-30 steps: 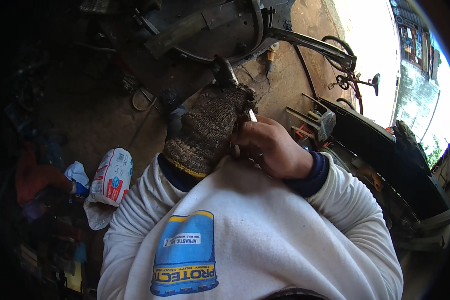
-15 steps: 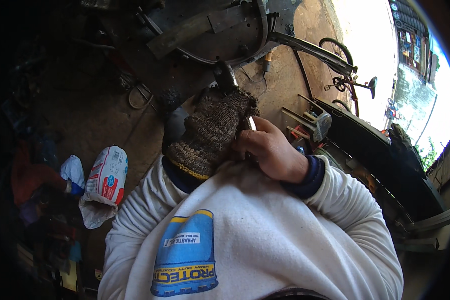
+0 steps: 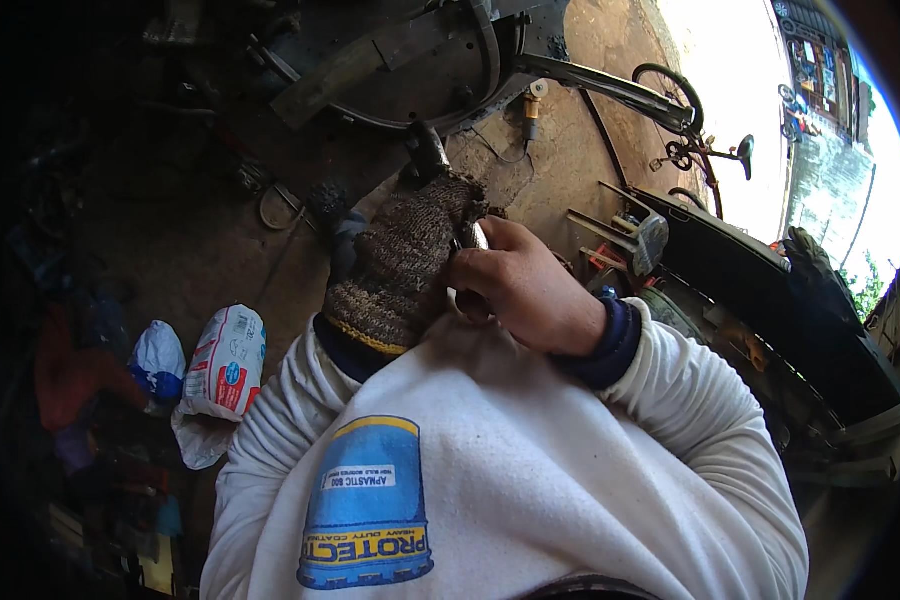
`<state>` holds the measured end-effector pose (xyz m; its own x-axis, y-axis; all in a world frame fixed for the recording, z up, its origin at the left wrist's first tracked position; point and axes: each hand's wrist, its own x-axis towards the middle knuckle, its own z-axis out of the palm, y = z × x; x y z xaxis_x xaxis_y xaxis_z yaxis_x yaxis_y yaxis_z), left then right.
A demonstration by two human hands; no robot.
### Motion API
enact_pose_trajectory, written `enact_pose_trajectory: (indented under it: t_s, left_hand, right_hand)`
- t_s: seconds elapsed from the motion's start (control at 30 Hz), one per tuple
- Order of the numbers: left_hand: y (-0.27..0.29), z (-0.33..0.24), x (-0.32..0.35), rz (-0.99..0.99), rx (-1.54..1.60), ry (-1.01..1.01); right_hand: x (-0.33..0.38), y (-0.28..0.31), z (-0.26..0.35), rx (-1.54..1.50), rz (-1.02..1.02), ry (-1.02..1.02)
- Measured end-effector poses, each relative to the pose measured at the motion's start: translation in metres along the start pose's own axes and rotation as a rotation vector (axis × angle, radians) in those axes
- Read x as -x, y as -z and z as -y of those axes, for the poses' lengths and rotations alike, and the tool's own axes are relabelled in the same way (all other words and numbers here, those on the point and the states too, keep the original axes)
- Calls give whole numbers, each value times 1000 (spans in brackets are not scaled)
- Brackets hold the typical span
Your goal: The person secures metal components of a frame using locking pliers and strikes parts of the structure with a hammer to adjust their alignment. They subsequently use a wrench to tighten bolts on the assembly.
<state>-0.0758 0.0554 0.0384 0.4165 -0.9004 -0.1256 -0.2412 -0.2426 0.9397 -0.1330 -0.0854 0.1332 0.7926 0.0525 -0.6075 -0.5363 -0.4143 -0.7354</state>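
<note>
you've got a white sack [image 3: 225, 360] and a blue-white bag [image 3: 157, 362] on the dirt floor [image 3: 200, 250] to your left, a hammer [image 3: 648, 242] right, a bicycle [image 3: 685, 125] beyond it.

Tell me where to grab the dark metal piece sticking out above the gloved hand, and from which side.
Grip the dark metal piece on its exposed stub just above the knit glove on the left hand, probably from the picture's left. It pokes up past the glove, so only that short end is free. The bare right hand crowds the right side, holding something small and shiny against the glove.
</note>
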Motion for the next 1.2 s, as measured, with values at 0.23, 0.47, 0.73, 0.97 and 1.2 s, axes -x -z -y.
enact_pose_trajectory:
  t_s: [0.23, 0.47, 0.73, 0.97, 1.2]
  left_hand:
    - [14, -24, -15, -10, 879, 431]
    - [16, -25, -13, -185, 1845, 844]
    - [22, -49, -13, -271, 1619, 829]
    - [21, -74, -19, -322, 1403, 821]
    - [4, -81, 1, -432, 1449, 672]
  right_hand:
    - [8, 10, -2, -1084, -31, -314]
    - [64, 27, -111, -977, -432, -268]
    - [59, -15, -229, -977, -502, -389]
    - [38, 1, -309, -808, -516, -239]
    - [40, 71, -325, -566, -498, -202]
